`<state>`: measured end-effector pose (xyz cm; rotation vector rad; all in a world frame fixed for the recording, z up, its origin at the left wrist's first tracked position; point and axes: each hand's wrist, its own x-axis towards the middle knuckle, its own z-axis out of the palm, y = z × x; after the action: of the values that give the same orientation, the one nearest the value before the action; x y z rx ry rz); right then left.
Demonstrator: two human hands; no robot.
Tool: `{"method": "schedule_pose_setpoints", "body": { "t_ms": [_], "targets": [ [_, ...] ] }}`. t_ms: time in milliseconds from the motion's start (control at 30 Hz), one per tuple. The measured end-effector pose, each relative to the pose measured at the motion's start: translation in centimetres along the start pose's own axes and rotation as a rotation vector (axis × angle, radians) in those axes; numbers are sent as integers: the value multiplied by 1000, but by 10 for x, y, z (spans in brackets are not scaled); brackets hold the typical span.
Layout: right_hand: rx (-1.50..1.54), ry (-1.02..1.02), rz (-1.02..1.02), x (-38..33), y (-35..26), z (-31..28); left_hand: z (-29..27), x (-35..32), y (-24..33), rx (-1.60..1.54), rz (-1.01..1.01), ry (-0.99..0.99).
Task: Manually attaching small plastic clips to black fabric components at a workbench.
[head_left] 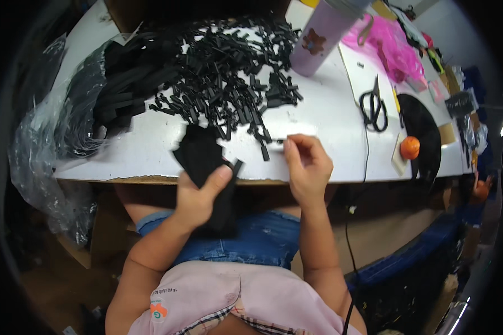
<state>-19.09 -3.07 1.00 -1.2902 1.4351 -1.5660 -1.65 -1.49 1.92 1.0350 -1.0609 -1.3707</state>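
Note:
My left hand [194,202] is closed round a bundle of flat black fabric strips [200,149] at the table's front edge. The bundle's lower end hangs over my lap, and a short black tab sticks up by the thumb. To the right, the thumb and forefinger of my right hand [310,167] pinch a small black piece [281,141] just above the tabletop. Beyond both hands spreads a heap of small black plastic pieces [223,78], which look like buckles or clips. More black strips [128,72] lie left of the heap, partly inside a clear plastic bag [47,148].
A lilac bottle [321,42] stands right of the heap on the white table [318,111]. Black-handled scissors [374,106], an orange fruit [409,148] and a pink plastic bag [388,47] lie farther right. A thin cable [366,151] crosses the front edge.

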Motion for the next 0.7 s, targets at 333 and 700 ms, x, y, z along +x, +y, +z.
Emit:
{"method": "schedule_pose_setpoints", "body": {
  "t_ms": [333, 700],
  "targets": [
    [-20, -24, -96, 13, 12, -3, -69, 20, 6, -6, 78, 195],
    [-78, 21, -230, 4, 11, -6, -73, 29, 11, -151, 40, -53]
  ]
}}
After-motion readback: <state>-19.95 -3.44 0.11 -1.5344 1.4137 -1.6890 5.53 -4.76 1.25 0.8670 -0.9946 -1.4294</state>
